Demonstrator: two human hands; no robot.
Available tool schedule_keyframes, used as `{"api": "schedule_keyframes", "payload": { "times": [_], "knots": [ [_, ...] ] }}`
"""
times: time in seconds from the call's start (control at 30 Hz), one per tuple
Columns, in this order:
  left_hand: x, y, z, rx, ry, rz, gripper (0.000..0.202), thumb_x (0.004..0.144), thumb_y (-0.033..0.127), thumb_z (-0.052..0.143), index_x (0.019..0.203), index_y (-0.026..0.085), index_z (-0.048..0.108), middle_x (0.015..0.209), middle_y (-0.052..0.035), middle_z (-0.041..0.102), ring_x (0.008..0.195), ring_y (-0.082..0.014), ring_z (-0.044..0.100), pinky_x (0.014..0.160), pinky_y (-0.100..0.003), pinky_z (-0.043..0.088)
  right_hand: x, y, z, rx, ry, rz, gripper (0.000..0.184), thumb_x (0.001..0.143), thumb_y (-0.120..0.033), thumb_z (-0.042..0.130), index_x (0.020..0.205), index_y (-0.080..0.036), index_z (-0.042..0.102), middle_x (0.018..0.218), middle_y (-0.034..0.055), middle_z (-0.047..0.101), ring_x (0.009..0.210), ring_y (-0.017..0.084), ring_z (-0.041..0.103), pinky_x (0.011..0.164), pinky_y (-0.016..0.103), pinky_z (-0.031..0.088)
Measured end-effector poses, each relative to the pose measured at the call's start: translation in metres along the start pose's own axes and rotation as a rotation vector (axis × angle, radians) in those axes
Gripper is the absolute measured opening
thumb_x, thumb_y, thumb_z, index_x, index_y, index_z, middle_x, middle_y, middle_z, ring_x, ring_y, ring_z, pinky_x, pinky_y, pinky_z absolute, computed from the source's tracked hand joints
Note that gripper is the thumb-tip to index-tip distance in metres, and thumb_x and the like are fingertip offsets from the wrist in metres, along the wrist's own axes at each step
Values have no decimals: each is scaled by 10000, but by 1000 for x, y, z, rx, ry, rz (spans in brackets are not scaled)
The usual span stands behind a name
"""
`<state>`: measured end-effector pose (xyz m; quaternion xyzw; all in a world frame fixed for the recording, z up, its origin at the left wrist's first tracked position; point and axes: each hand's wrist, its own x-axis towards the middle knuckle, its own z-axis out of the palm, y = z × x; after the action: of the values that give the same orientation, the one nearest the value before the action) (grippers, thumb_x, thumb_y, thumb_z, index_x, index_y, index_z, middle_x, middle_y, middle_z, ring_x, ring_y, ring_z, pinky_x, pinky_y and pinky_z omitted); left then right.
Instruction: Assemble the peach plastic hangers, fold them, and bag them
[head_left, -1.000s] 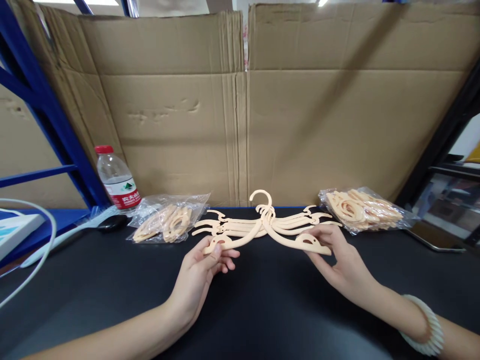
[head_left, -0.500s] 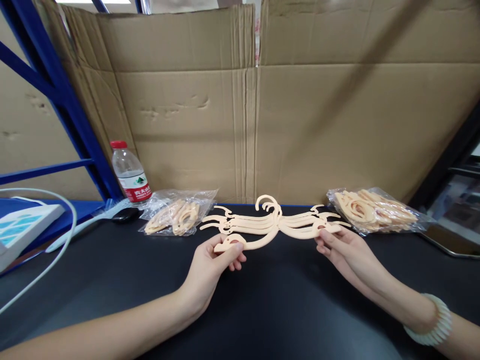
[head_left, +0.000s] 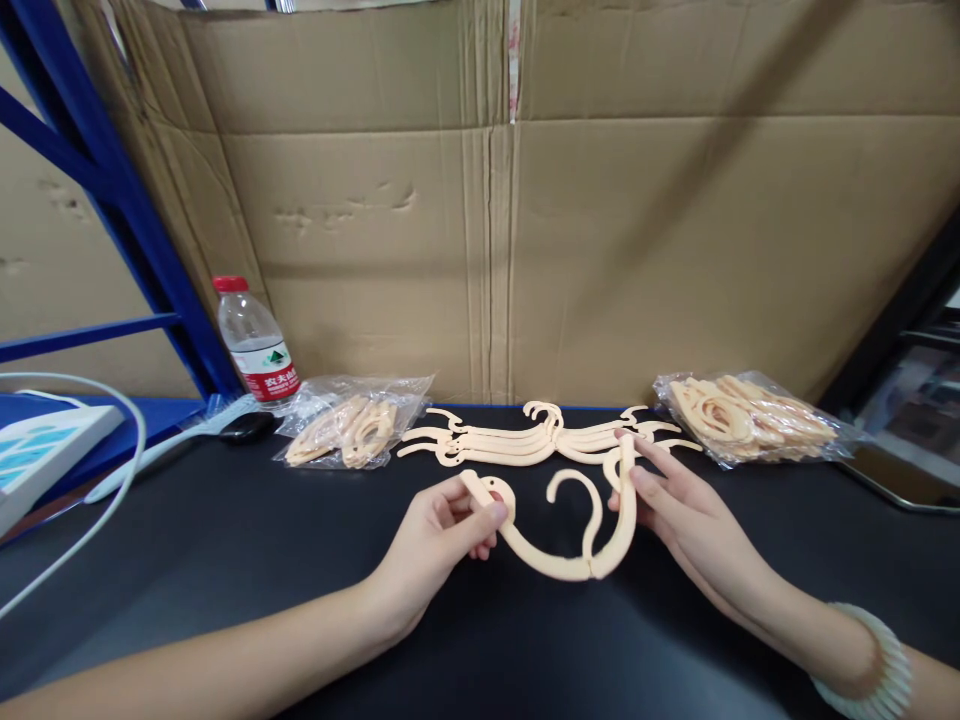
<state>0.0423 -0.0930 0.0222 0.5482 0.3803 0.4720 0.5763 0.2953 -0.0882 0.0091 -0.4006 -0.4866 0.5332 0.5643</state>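
Between my two hands is a beige folding clothes hanger [head_left: 559, 567], its arms bent up into a U and its hook [head_left: 592, 500] standing in the middle. My left hand [head_left: 446, 530] pinches the end of the left arm, thumb beside the round part with a small hole. The other arm is gripped near its tip by my right hand [head_left: 671, 510], thumb in front and some fingers behind it. Just beyond, several similar hangers [head_left: 502, 442] lie spread in a layered row on the black table.
Clear plastic bags of beige hanger parts lie on both sides, a left bag [head_left: 349, 430] and a right bag [head_left: 750, 415]. A water bottle [head_left: 259, 345] stands at the back left, near a white cable [head_left: 139, 450]. Cardboard [head_left: 375, 250] walls off the back.
The hanger has come away from the row toward me. Its arms have gone from spread wide to folded upward, and my right hand has turned its end up.
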Motion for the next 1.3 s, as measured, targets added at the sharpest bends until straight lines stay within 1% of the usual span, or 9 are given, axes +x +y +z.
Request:
{"api": "schedule_keyframes", "payload": {
  "times": [0.1, 0.23, 0.3, 0.37, 0.5, 0.7, 0.93, 1.07, 1.3],
  "knots": [
    [1, 1, 3, 52, -86, -28, 301, 772, 388, 743, 738, 123, 605, 734, 1, 597, 573, -61, 489, 523, -170, 410, -4, 0, 3, -58, -71, -30, 370, 854, -437, 670, 1120, -269, 474, 673, -46, 617, 624, 121, 576, 620, 239, 493],
    [3, 2, 4, 102, -97, -48, 342, 781, 445, 718, 797, 118, 622, 673, 10, 574, 559, -70, 489, 530, -185, 418, -9, -3, 8, -146, -280, -75, 212, 901, -405, 614, 873, -217, 521, 695, -27, 601, 574, 93, 535, 557, 212, 468],
    [2, 2, 4, 124, -80, -41, 358, 782, 457, 712, 832, 111, 632, 663, 11, 567, 558, -71, 482, 527, -185, 413, -13, -5, 10, -186, -412, -70, 171, 921, -374, 591, 918, -203, 591, 815, 8, 615, 652, 102, 561, 609, 230, 489],
    [2, 1, 4, 139, -72, -34, 371, 780, 462, 711, 856, 106, 637, 656, 11, 566, 559, -73, 479, 530, -187, 413, -16, -8, 12, -198, -552, -39, 194, 933, -351, 575, 1060, -218, 636, 1022, 51, 607, 796, 128, 593, 701, 259, 507],
    [0, -1, 4, 143, -62, -30, 372, 775, 461, 715, 857, 107, 635, 628, 18, 558, 550, -74, 478, 535, -191, 419, -21, -10, 11, -164, -746, 50, 361, 931, -299, 584, 1292, -305, 571, 1327, 72, 457, 1086, 195, 561, 894, 332, 483],
    [-1, -1, 5, 117, -64, -7, 342, 794, 446, 700, 876, 125, 617, 616, 21, 572, 542, -80, 486, 538, -198, 430, -20, -11, 9, -164, -752, 67, 453, 899, -314, 633, 1339, -345, 528, 1444, 66, 351, 1254, 253, 463, 989, 386, 437],
    [-1, -3, 6, 142, -133, 28, 274, 822, 402, 678, 865, 135, 632, 722, -11, 625, 627, -108, 548, 570, -213, 441, -26, -18, 13, -391, -783, -32, 543, 867, -356, 656, 1380, -365, 477, 1454, 70, 421, 1129, 229, 557, 865, 337, 498],
    [-1, -1, 9, 171, -161, -17, 321, 811, 408, 676, 967, 128, 664, 832, -62, 682, 714, -156, 605, 579, -232, 449, -29, -19, 12, -497, -799, -81, 540, 855, -349, 663, 1369, -346, 498, 1471, 68, 421, 1255, 275, 474, 939, 384, 473],
    [3, -5, 8, 267, -33, 26, 508, 784, 389, 678, 1198, 119, 559, 739, -14, 658, 705, -177, 634, 645, -279, 495, -31, -17, 13, -635, -747, -83, 583, 895, -366, 608, 1434, -351, 388, 1419, 63, 483, 1132, 229, 558, 971, 398, 467]
  ]
}}
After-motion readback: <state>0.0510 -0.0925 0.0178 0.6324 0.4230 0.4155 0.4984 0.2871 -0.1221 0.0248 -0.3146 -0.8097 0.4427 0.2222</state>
